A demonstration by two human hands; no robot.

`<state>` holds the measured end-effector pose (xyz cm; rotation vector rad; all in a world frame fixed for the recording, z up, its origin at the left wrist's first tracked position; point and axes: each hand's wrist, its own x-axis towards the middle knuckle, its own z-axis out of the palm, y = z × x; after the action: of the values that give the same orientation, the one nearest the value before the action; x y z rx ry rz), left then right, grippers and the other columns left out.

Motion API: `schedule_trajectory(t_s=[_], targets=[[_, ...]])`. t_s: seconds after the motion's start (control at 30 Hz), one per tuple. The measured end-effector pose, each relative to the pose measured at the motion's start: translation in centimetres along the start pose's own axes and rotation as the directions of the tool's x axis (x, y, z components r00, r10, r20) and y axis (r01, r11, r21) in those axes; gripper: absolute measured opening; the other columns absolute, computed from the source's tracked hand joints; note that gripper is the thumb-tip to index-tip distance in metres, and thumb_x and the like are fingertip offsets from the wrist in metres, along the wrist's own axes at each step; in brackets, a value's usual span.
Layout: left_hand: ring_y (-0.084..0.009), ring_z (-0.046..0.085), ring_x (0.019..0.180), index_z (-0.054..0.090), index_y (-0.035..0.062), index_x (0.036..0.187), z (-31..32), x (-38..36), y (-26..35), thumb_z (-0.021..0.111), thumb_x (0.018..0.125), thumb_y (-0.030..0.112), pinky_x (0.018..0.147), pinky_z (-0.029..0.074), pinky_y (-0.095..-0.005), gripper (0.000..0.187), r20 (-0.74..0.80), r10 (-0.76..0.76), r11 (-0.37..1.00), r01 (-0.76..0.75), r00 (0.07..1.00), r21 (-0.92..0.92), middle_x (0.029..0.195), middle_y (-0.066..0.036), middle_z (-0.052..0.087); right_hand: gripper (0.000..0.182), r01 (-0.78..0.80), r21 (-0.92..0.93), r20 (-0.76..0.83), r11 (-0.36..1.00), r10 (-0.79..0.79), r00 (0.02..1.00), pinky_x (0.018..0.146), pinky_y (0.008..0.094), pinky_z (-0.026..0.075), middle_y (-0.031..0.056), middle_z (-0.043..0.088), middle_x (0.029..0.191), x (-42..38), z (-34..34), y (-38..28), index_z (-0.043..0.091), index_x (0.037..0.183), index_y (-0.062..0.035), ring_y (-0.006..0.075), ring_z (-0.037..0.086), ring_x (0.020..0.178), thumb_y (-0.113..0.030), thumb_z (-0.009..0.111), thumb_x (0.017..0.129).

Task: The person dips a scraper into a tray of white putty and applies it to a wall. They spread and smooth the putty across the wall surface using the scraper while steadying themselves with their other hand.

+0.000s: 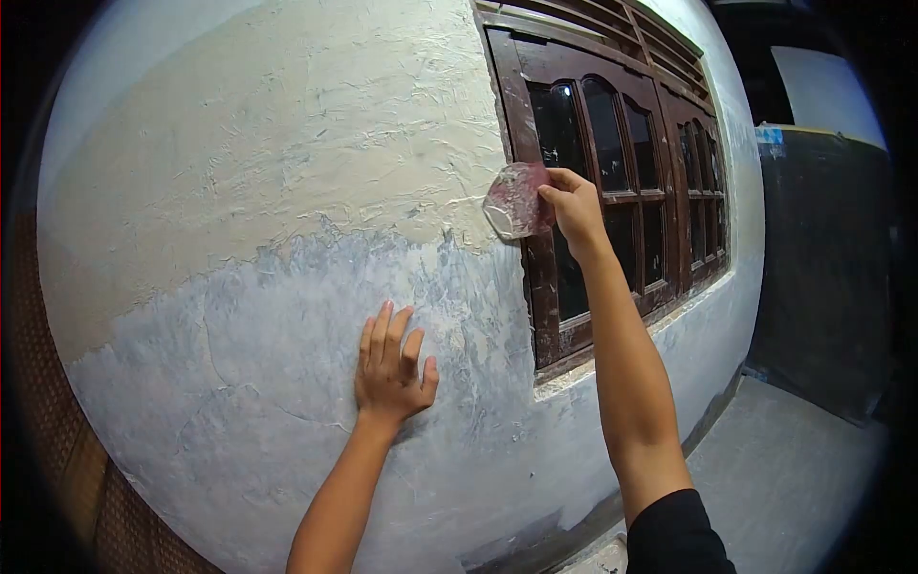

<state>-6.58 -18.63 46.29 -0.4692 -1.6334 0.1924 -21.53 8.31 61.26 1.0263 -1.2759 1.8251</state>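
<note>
My right hand (576,209) pinches a thin, reddish, partly see-through scraper (516,199) smeared with pale putty. The scraper lies against the wall's edge where it meets the brown window frame (547,297). Lower down and to the left, my left hand (392,368) rests on the grey part of the wall (277,383), its fingers spread and holding nothing. Above it, a rough cream-coloured coat of putty (363,124) covers the upper wall and ends in a ragged edge.
The wooden window (631,163) has dark glass panes and slats above. A dark panel (822,268) stands at the right, over a grey floor (784,459). Woven matting (57,402) borders the wall at the left.
</note>
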Motion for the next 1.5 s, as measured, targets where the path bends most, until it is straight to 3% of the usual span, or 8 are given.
schedule_trajectory(t_s=[0.37,0.53,0.63,0.73,0.83,1.0,1.2,1.5], targets=[[-0.0372,0.041,0.131,0.043,0.01,0.119,0.0,-0.1,-0.1,0.056,0.077,0.023,0.109,0.031,-0.0521,0.046,-0.005,0.003,1.0,-0.003,1.0,0.005,0.132,-0.015,0.05,0.03,-0.155,0.027,-0.121,0.988,0.157,0.98,0.079,0.0258,0.048,0.0084,0.067,0.097,-0.2,-0.7,-1.3,0.063,0.111,0.0072,0.0146,0.062,0.088,0.001,0.062,0.082],[-0.0375,0.042,0.131,0.044,0.0107,0.119,0.0,0.0,0.0,0.057,0.077,0.023,0.109,0.031,-0.0522,0.045,-0.005,-0.006,1.0,0.006,1.0,-0.008,0.132,-0.014,0.05,0.028,-0.04,0.006,-0.023,0.999,0.04,0.999,0.07,0.0242,0.047,0.0049,0.066,0.093,-0.2,0.2,-0.2,0.064,0.11,0.0044,0.0113,0.061,0.079,-0.001,0.061,0.083],[-0.0368,0.042,0.131,0.044,0.0114,0.12,0.0,-0.1,-0.1,0.055,0.078,0.024,0.11,0.03,-0.0507,0.045,0.004,-0.006,1.0,0.006,1.0,-0.003,0.133,-0.014,0.05,0.026,-0.053,-0.054,-0.119,0.997,0.046,0.992,0.072,0.0244,0.047,0.0048,0.066,0.095,0.2,-0.1,-0.9,0.064,0.11,0.0045,0.0113,0.061,0.082,0.0,0.06,0.084],[-0.0366,0.042,0.131,0.044,0.0116,0.119,0.0,-0.1,-0.2,0.056,0.078,0.024,0.109,0.031,-0.0507,0.044,-0.003,-0.007,1.0,0.007,1.0,-0.009,0.133,-0.014,0.05,0.026,-0.01,0.109,-0.071,0.994,0.018,0.997,0.075,0.0248,0.048,0.0044,0.066,0.096,-0.5,0.0,-1.5,0.063,0.111,0.0047,0.011,0.061,0.084,0.001,0.06,0.085],[-0.0373,0.042,0.131,0.045,0.0112,0.117,0.0,0.0,0.0,0.057,0.077,0.023,0.108,0.031,-0.0523,0.043,-0.012,-0.009,1.0,0.009,1.0,-0.02,0.132,-0.014,0.05,0.028,-0.032,-0.016,0.049,0.999,0.033,0.998,0.08,0.0266,0.048,0.0093,0.067,0.101,-0.9,1.4,-0.3,0.062,0.111,0.0062,0.0143,0.063,0.09,0.003,0.06,0.083],[-0.0379,0.041,0.131,0.045,0.0105,0.118,-0.1,0.0,-0.2,0.057,0.077,0.022,0.108,0.031,-0.0529,0.045,-0.004,-0.01,1.0,0.01,1.0,-0.019,0.132,-0.014,0.05,0.027,-0.092,0.025,-0.107,0.995,0.094,0.99,0.072,0.0234,0.048,0.0052,0.067,0.096,-0.6,-0.7,-1.1,0.063,0.112,0.0037,0.0113,0.061,0.083,-0.001,0.061,0.085],[-0.0376,0.041,0.131,0.044,0.0104,0.12,-0.1,0.0,-0.1,0.057,0.077,0.022,0.108,0.03,-0.0531,0.046,-0.001,0.003,1.0,-0.003,1.0,-0.011,0.132,-0.015,0.05,0.027,-0.069,-0.067,0.0,0.995,0.069,0.998,0.08,0.0258,0.048,0.0082,0.067,0.099,-0.5,0.9,-0.7,0.063,0.11,0.0061,0.0146,0.063,0.087,0.0,0.062,0.084],[-0.0378,0.042,0.131,0.045,0.0105,0.118,0.0,-0.1,-0.1,0.057,0.077,0.022,0.108,0.03,-0.0532,0.045,-0.001,-0.009,1.0,0.009,1.0,-0.015,0.132,-0.014,0.051,0.028,-0.019,-0.032,-0.027,0.999,0.018,0.999,0.068,0.0228,0.046,0.0031,0.066,0.095,1.0,-0.3,-0.7,0.063,0.112,0.004,0.0094,0.059,0.079,-0.002,0.062,0.085]])
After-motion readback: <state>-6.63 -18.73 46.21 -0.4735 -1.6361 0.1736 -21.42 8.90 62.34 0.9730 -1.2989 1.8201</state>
